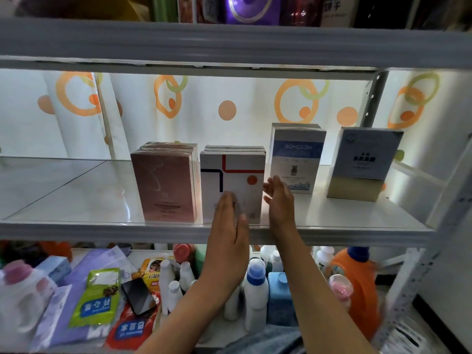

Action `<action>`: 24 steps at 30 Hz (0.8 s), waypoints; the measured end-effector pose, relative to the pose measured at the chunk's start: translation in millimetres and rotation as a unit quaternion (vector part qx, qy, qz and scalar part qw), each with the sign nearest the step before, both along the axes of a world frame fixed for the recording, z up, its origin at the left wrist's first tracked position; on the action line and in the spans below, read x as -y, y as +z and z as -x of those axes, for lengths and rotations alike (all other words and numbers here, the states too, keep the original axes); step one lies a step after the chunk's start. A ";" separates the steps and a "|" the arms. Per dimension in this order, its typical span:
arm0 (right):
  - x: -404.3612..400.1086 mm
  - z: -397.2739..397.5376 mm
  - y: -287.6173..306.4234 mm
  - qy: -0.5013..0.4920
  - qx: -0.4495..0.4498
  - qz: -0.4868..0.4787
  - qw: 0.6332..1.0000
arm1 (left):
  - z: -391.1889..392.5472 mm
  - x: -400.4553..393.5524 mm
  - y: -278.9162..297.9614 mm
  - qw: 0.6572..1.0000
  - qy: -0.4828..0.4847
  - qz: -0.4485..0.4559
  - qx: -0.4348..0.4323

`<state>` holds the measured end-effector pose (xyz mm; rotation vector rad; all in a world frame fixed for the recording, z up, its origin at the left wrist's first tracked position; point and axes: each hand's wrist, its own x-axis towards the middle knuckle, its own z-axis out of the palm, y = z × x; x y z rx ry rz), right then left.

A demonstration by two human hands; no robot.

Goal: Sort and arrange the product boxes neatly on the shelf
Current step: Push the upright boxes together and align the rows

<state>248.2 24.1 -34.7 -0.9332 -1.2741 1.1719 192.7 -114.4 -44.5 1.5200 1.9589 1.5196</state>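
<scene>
We're at the shelf (332,221) now, both hands on the white stack (240,175), which stands upright near the front edge, at about six o'clock of the middle tier. Our left hand (229,223) lies flat against its front face, fingers straight, pushing rather than gripping. Our right hand (279,198) sits open at its three o'clock edge, fingers spread, holding nothing. It looks like we're squaring the stack: one palm presses it back, the other steadies its side so the boxes line up.

The stack itself is several flat white boxes, front marked with red and dark blue lines and an orange dot. The pink stack (167,185) stands just beside it at nine o'clock, almost touching. At three o'clock, set further back, stands the Romeson box (296,159), then the blue box (365,162) well apart. The row isn't flush yet, we'd say.
</scene>
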 end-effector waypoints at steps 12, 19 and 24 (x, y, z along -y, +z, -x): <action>-21.5 -56.3 0.3 -0.087 0.073 -0.048 0.992 | -45.7 -43.6 75.4 0.989 -0.083 -0.059 -0.108; -47.5 -77.7 4.5 -0.075 0.112 -0.056 0.989 | -38.3 -137.1 152.7 0.974 -0.077 0.008 -0.213; -68.3 -84.1 1.3 -0.086 0.176 -0.084 0.977 | -17.9 -197.2 176.0 0.933 -0.081 0.087 -0.339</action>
